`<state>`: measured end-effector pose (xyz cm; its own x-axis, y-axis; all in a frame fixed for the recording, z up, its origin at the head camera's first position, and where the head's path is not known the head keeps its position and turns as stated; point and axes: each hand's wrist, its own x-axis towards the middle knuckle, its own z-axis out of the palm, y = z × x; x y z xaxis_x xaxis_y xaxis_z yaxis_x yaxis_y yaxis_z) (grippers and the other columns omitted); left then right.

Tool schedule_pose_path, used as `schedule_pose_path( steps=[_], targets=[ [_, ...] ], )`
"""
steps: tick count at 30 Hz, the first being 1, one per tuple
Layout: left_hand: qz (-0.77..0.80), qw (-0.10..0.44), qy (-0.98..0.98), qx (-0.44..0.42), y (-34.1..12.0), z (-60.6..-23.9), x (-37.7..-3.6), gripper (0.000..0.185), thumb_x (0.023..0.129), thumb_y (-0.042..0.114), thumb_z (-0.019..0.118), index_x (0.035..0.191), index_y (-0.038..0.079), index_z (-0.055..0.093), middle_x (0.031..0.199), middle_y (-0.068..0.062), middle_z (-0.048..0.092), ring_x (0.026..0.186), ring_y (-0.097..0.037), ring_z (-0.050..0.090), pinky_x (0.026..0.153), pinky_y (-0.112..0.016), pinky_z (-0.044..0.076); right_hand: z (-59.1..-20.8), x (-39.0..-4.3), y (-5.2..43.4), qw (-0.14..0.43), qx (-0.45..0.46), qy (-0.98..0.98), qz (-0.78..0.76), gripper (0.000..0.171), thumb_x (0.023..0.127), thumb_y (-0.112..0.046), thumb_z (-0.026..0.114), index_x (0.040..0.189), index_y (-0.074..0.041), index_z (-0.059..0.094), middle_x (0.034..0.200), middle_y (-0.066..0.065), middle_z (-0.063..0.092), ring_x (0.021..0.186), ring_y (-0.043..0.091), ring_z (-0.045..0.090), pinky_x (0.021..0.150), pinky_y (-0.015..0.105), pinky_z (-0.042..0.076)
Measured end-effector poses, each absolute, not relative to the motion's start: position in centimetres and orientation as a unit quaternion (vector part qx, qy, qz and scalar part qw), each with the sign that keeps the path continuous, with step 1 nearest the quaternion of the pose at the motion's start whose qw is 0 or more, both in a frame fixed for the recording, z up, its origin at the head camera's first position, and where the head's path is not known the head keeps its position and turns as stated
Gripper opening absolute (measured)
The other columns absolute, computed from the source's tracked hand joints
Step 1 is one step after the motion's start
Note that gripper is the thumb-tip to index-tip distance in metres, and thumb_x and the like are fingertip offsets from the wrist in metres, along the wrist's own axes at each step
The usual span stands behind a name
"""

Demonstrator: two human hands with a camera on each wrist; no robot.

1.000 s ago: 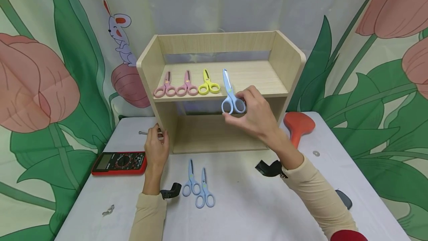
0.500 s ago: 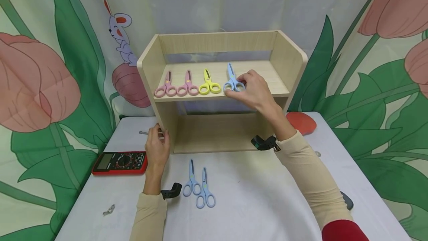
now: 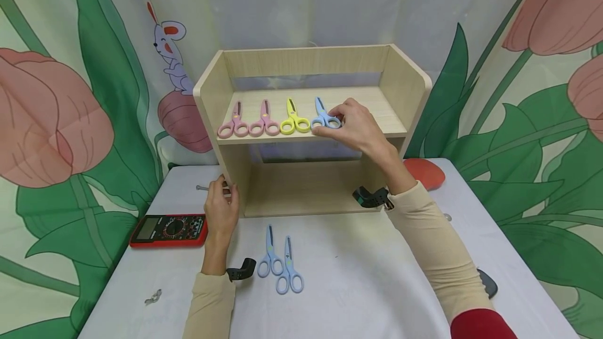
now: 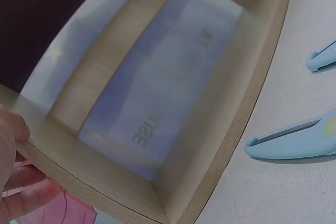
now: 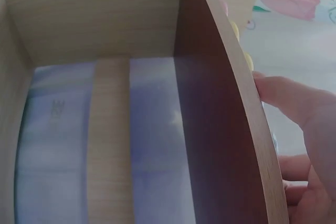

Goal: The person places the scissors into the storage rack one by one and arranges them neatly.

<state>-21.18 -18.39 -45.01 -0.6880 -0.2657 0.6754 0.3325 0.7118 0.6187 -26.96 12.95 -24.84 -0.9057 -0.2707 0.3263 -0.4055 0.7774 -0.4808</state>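
On the upper board of a wooden shelf (image 3: 308, 214), my right hand (image 3: 360, 127) pinches the handle loops of light-blue scissors (image 3: 321, 115), blades pointing to the back. To their left lie yellow scissors (image 3: 293, 116) and two pink pairs, the nearer pink scissors (image 3: 264, 119) and the far-left pink scissors (image 3: 233, 120), in a row. My left hand (image 3: 221, 211) grips the front edge of the shelf's left side panel; the left wrist view shows the thumb at the edge and fingers outside. In the right wrist view the board hides most of the held scissors.
Two blue scissors, the left pair (image 3: 270, 255) and right pair (image 3: 288, 268), lie before the shelf. A red multimeter (image 3: 169, 230) and small metal piece (image 3: 153, 297) lie left. An orange-red object (image 3: 426, 172) and dark object (image 3: 488, 282) are right.
My right hand has carried the blue scissors up and back onto the upper board, then shifted them slightly left and down, close to the yellow pair. My left hand has stayed in place.
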Motion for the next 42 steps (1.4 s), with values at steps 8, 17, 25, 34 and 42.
schedule_pose_path(
  steps=[8, 17, 25, 34, 42],
  targets=[
    [-0.378, 0.396, -0.837, -0.022, -18.4, -45.2, -21.1, 0.035, 0.096, 0.008, 0.065, 0.126, -0.007, 0.056, 0.107, -0.026, 0.061, 0.088, -0.038, 0.070, 0.069, -0.046, 0.064, -25.6, -25.9, 13.3, 0.148, 0.162, -0.928, 0.300, 0.083, 0.076, -0.056, 0.078, 0.134, -0.001, 0.059, 0.120, 0.015, 0.055, 0.104, 0.028, 0.052, 0.090, 0.043, 0.048],
    [-0.377, 0.405, -0.832, -0.030, -18.3, -45.0, -21.2, 0.034, 0.096, 0.007, 0.065, 0.125, -0.008, 0.056, 0.106, -0.026, 0.061, 0.088, -0.038, 0.070, 0.067, -0.046, 0.064, -28.8, -21.9, 13.3, 0.312, 0.237, -0.871, 0.298, 0.075, 0.078, -0.038, 0.083, 0.135, 0.002, 0.055, 0.112, 0.019, 0.055, 0.095, 0.029, 0.050, 0.079, 0.039, 0.045],
    [-0.379, 0.398, -0.835, -0.025, -18.3, -44.9, -21.2, 0.036, 0.096, 0.009, 0.065, 0.127, -0.007, 0.056, 0.106, -0.026, 0.061, 0.088, -0.038, 0.070, 0.069, -0.047, 0.064, -32.9, -18.9, 12.3, 0.286, 0.275, -0.871, 0.290, 0.082, 0.074, -0.040, 0.086, 0.137, 0.000, 0.053, 0.117, 0.017, 0.056, 0.106, 0.030, 0.055, 0.090, 0.044, 0.052],
    [-0.378, 0.393, -0.838, -0.025, -18.5, -44.9, -21.3, 0.036, 0.097, 0.010, 0.064, 0.128, -0.007, 0.055, 0.109, -0.025, 0.061, 0.090, -0.037, 0.070, 0.071, -0.046, 0.064, -39.3, -16.1, 10.1, 0.185, 0.261, -0.902, 0.290, 0.086, 0.075, -0.049, 0.083, 0.142, -0.005, 0.050, 0.122, 0.009, 0.057, 0.113, 0.025, 0.057, 0.095, 0.044, 0.055],
    [-0.376, 0.395, -0.838, -0.026, -18.4, -45.0, -21.3, 0.036, 0.097, 0.009, 0.063, 0.128, -0.007, 0.055, 0.108, -0.025, 0.061, 0.089, -0.037, 0.070, 0.070, -0.046, 0.064, -44.0, -14.1, 8.7, 0.090, 0.242, -0.921, 0.292, 0.089, 0.075, -0.056, 0.081, 0.143, -0.008, 0.050, 0.128, 0.006, 0.056, 0.115, 0.023, 0.056, 0.096, 0.040, 0.054]
  ],
)
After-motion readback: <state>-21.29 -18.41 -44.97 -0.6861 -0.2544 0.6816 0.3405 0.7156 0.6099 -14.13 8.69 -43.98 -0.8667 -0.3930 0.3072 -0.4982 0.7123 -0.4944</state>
